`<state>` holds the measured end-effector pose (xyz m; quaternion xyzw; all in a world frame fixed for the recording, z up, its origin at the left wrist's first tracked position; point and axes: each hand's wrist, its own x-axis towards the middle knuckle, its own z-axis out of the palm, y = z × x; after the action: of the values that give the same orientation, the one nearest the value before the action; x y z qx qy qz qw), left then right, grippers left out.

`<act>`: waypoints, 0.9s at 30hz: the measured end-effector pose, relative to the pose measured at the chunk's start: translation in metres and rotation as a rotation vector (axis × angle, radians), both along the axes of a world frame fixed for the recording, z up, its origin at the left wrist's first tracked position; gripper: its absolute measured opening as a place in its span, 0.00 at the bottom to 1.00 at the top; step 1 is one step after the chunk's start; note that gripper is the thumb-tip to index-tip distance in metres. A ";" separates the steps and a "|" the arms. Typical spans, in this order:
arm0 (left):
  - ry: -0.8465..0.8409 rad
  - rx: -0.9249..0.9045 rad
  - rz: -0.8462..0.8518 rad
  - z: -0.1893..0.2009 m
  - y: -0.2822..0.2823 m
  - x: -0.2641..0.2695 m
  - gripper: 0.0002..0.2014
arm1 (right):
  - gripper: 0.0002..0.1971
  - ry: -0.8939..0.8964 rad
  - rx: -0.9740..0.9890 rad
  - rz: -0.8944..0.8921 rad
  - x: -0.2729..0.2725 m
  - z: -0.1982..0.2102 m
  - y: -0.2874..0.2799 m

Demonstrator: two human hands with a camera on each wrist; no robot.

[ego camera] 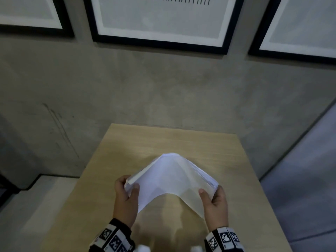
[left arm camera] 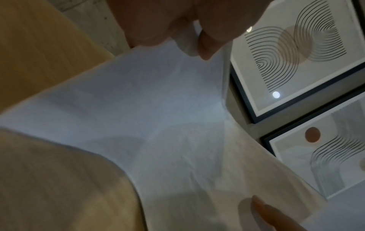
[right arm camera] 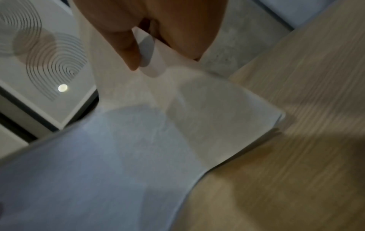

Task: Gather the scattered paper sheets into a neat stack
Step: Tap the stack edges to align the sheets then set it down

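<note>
Paper stack [ego camera: 169, 179] is arching up between both hands above the table [ego camera: 227, 151]; left hand [ego camera: 126, 195] and right hand [ego camera: 215, 200] are pinching opposite ends, thumbs on top. Should be relaxing the bow, tapping edges flush.

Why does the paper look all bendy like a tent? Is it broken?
The paper stack is bowed upward into an arch because the left hand and right hand grip its two ends above the wooden table. The edges on the right fan out unevenly. No tear shows, though the sheets look slightly wrinkled underneath.
</note>
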<state>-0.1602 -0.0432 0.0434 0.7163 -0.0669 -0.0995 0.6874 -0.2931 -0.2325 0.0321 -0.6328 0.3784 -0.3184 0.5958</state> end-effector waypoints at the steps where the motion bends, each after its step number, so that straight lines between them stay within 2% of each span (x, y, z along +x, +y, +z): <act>1: 0.021 0.012 -0.014 -0.003 0.001 0.000 0.14 | 0.12 0.007 0.017 -0.008 -0.001 0.000 0.000; 3: 0.039 0.057 -0.034 -0.011 0.004 0.004 0.17 | 0.17 0.005 0.030 -0.055 -0.001 0.002 0.001; 7: -0.108 0.126 -0.084 -0.007 0.006 0.011 0.09 | 0.29 -0.025 -0.106 -0.150 0.002 0.006 -0.008; 9: -0.230 0.177 -0.072 0.009 0.005 0.015 0.10 | 0.33 0.119 -0.390 -0.216 0.006 0.012 -0.012; 11: -0.427 0.254 -0.069 0.033 0.005 0.019 0.13 | 0.37 0.373 -0.754 -0.185 0.015 0.024 -0.008; 12: -0.542 0.291 -0.103 0.047 0.005 0.019 0.12 | 0.36 0.455 -0.920 -0.132 0.022 0.031 -0.001; 13: -0.646 0.325 -0.159 0.063 0.004 0.018 0.11 | 0.33 0.457 -1.044 -0.069 0.029 0.039 0.007; 15: -0.822 0.370 -0.260 0.093 -0.001 0.015 0.09 | 0.23 0.271 -1.121 0.040 0.041 0.051 0.020; 17: -0.998 0.389 -0.241 0.118 -0.007 0.012 0.08 | 0.13 0.011 -0.969 0.077 0.047 0.061 0.025; 19: -1.079 0.432 -0.060 0.132 -0.009 0.014 0.09 | 0.11 -0.114 -0.755 0.045 0.046 0.068 0.025; 20: -1.053 0.470 0.073 0.133 -0.007 0.018 0.14 | 0.09 -0.139 -0.622 0.032 0.044 0.071 0.026; 22: -0.908 0.437 0.243 0.125 -0.002 0.026 0.34 | 0.08 -0.183 -0.386 0.028 0.040 0.071 0.026; 23: -0.778 0.282 0.217 0.122 0.000 0.028 0.41 | 0.07 -0.210 -0.303 0.039 0.037 0.068 0.025; 24: -0.630 0.102 0.150 0.120 0.000 0.027 0.45 | 0.08 -0.240 -0.225 0.064 0.035 0.065 0.025; 25: -0.507 -0.041 0.059 0.116 -0.002 0.026 0.44 | 0.12 -0.258 -0.158 0.087 0.032 0.062 0.024; 27: -0.392 -0.120 -0.047 0.105 -0.006 0.019 0.32 | 0.24 -0.274 -0.072 0.123 0.027 0.056 0.025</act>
<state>-0.1411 -0.0496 0.1480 0.6778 -0.2222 0.0301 0.7002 -0.2659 -0.2075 0.0876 -0.6264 0.2423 -0.3779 0.6373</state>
